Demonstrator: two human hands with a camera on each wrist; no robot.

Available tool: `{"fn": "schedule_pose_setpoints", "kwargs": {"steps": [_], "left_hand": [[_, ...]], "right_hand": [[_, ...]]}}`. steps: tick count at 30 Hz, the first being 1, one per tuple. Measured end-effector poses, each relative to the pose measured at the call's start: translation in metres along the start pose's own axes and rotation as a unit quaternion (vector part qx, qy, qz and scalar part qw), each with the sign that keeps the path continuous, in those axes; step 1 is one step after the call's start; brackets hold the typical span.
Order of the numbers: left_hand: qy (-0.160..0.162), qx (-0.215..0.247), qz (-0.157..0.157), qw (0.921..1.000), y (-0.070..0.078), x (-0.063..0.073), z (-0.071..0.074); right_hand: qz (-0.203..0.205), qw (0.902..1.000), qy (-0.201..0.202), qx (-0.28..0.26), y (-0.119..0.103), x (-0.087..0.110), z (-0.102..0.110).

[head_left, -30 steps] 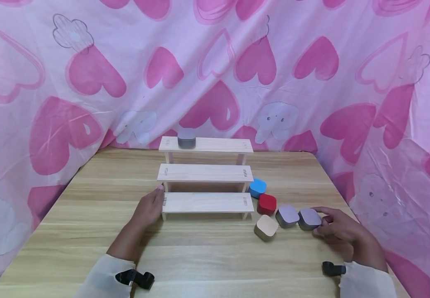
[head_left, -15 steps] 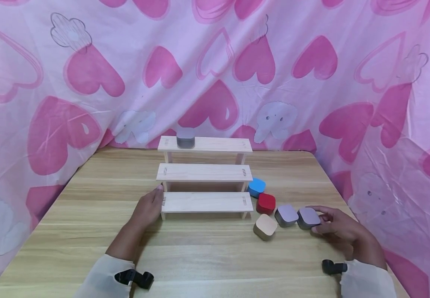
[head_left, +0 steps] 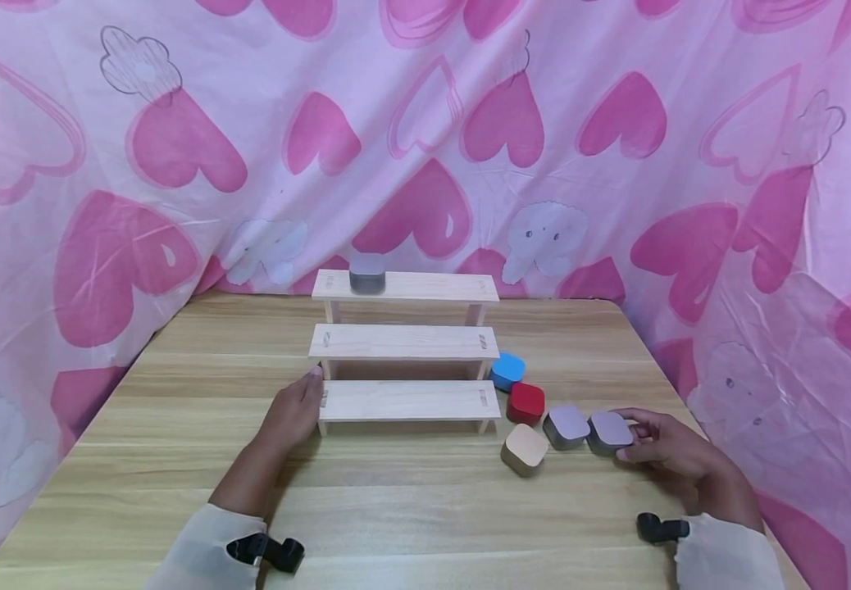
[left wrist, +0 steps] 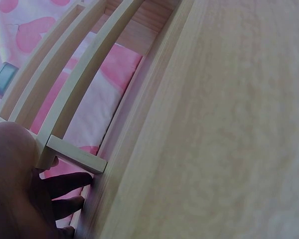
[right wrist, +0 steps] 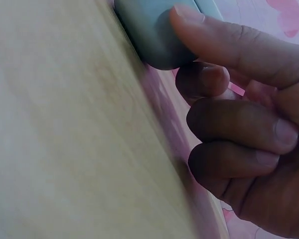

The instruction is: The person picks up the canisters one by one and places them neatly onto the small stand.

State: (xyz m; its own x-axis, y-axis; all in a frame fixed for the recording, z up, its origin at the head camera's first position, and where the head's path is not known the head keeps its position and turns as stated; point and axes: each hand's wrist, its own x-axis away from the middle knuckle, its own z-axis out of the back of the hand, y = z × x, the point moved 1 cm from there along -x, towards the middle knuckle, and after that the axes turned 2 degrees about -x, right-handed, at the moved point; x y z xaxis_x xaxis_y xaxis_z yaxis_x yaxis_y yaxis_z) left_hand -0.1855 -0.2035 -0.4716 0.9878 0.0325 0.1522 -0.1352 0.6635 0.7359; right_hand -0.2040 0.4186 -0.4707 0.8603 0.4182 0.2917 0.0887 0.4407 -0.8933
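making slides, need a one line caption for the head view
Left hand touching a three-tier wooden stand, right hand pinching the rightmost gray block on the table.

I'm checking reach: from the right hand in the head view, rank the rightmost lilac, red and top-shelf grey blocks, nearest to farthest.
1. Rightmost lilac block, pinched by right hand.
2. Red block, right of lowest shelf.
3. Top-shelf grey block, left of centre.

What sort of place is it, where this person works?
Probably a small, improvised indoor work corner: a wood-grain table, a pink heart-patterned cloth hung behind it and at both sides, and three stepped wooden shelves.
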Motion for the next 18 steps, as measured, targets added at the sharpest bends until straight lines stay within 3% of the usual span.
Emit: {"fn": "schedule_pose_setpoints", "kwargs": {"steps": [5,10,18], "left_hand": [[0.003,0.000,-0.001,1.0000,-0.0007,-0.0005,-0.0006],[0.003,0.002,0.000,1.0000,0.0001,-0.0009,-0.0009],[0.000,-0.002,0.005,1.0000,-0.0012,-0.0014,-0.0008]], "right_hand": [[0.000,1.0000,0.001,-0.004,0.0012,0.0011,0.0014],[-0.022,0.9992,0.030,0.016,0.0009,0.0028,0.0019],[-0.015,0.9968,0.072,0.032,0.0001,0.0030,0.0004]]}}
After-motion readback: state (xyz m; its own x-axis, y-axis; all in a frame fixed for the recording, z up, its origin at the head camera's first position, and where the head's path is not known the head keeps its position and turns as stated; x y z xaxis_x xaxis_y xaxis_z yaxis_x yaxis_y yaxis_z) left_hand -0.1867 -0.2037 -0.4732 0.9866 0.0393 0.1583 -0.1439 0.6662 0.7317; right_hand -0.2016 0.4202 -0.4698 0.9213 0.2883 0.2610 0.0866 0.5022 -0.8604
